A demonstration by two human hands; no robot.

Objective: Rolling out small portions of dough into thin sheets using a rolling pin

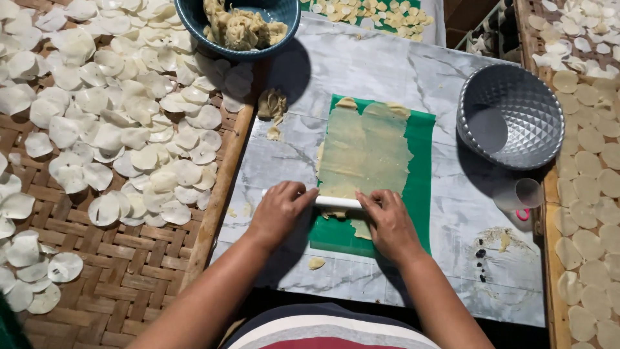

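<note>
A thin sheet of pale yellow dough (365, 150) lies flattened on a green mat (423, 174) on a marble-patterned board (381, 71). Across the dough's near edge sits a white rolling pin (338, 202). My left hand (279, 212) rests on its left end and my right hand (387, 223) covers its right end, both palms pressing down on it.
A blue bowl (284, 16) of dough lumps stands at the top. A silver faceted bowl (510, 116) and a small clear cup (524, 194) sit at the right. Many thin white dough rounds (123, 116) dry on woven trays at left and right. Dough scraps (272, 106) lie on the board.
</note>
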